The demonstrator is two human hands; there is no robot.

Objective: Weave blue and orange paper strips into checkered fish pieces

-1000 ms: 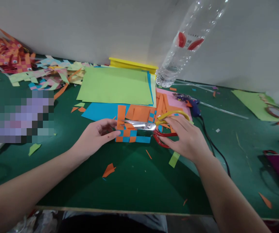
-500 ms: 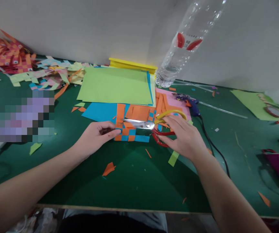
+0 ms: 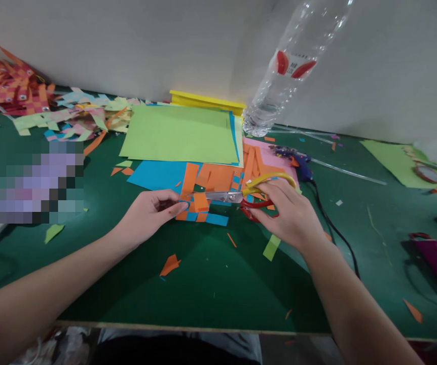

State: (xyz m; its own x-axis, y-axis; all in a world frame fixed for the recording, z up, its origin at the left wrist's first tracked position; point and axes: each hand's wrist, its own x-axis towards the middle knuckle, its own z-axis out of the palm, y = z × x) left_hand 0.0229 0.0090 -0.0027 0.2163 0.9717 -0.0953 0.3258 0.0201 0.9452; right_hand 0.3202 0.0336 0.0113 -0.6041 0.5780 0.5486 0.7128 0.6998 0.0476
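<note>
- A woven piece [image 3: 191, 216] of blue and orange paper is being held just in front of the green sheets [image 3: 180, 134], on the person's side of them.
- Its left edge is being pinched between thumb and fingers by the grip of the left hand [image 3: 159, 210].
- The scissors [image 3: 224, 196] are being grasped by the handles, in front of the green sheets and toward their right, by the grip of the right hand [image 3: 290, 215]; the blades are being pointed leftward at the woven piece.
- A blue sheet [image 3: 153, 175] is being partly covered by the green sheets along their front edge.
- A glue gun [image 3: 301, 162] is lying right of the green sheets.
- A clear bottle [image 3: 275, 86] is standing at their right rear corner.
- Pale paper strips [image 3: 85, 114] are lying heaped to their left.
- The green sheets are being carried by the table [image 3: 203, 294].
</note>
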